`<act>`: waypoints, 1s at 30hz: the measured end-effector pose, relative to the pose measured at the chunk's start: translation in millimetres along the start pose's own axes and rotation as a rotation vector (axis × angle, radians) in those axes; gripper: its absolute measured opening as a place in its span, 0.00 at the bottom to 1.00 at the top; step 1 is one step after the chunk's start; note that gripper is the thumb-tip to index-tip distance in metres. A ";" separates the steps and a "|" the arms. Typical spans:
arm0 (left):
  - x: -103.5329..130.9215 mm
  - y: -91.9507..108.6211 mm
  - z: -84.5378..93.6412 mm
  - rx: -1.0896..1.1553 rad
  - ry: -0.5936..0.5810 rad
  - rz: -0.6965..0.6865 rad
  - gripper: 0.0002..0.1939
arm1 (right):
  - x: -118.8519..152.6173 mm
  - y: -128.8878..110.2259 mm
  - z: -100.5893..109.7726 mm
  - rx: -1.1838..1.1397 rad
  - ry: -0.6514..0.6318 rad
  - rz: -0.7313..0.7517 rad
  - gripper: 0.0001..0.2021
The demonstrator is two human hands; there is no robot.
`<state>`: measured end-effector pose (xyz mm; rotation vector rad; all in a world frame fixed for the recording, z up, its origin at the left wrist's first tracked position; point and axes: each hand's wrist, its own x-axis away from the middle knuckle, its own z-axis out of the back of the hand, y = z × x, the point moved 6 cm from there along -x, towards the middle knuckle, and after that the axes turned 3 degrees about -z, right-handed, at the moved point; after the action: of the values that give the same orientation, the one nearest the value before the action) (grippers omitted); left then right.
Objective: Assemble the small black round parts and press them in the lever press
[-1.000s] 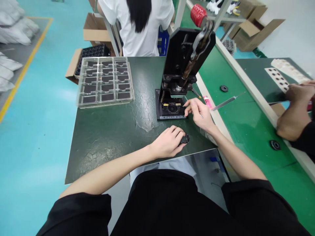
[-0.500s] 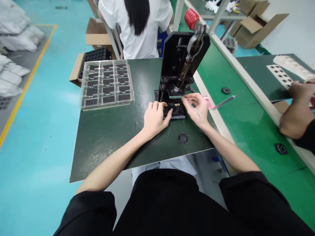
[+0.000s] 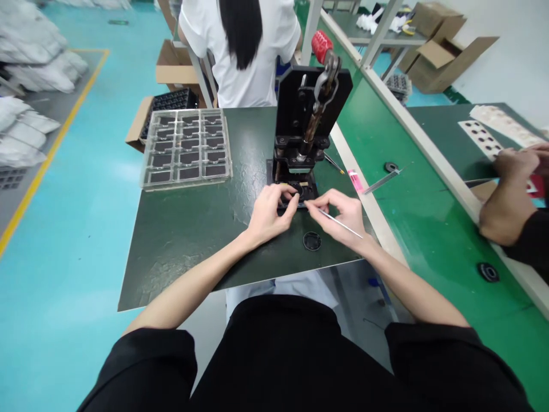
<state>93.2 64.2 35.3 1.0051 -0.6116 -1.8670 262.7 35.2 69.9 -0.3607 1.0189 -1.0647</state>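
A black hand press (image 3: 295, 109) with a red grip (image 3: 321, 46) stands on the dark green table. In its base sits a round black part (image 3: 295, 190). My left hand (image 3: 274, 209) is at the left of the base, thumb and forefinger curved at the round part's edge; whether they grip it is unclear. My right hand (image 3: 338, 214) pinches a thin metal tool (image 3: 343, 224), its near end pointing down right, its tip by the base's front edge. Nearer me on the table lies another round black part (image 3: 311, 241).
A clear tray (image 3: 143, 182) of dark rectangular pieces lies at the left. Tweezers (image 3: 334, 164) and a pink-labelled item (image 3: 355, 181) are right of the press. Round parts (image 3: 488, 272) lie on the green surface. One person sits ahead; another person's hands are at far right.
My right hand has moved from the press's right side toward me, to the front of the base, with the tool. My left fingers have curled a little. The view has shifted slightly.
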 end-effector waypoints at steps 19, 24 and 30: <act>43.9 1.0 -36.9 0.961 -0.529 0.480 0.21 | -9.7 31.3 5.7 -0.337 -0.518 -0.180 0.21; 45.7 -2.0 -39.3 0.979 -0.573 0.481 0.24 | -22.2 25.9 -32.5 0.130 -0.253 0.122 0.15; 44.4 -5.2 -38.0 0.950 -0.575 0.483 0.22 | -29.4 35.1 -48.4 0.250 -0.400 0.149 0.25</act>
<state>110.9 27.3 -6.7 0.7330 -2.0094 -1.3800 238.7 87.2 35.7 -0.2737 0.5401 -0.9249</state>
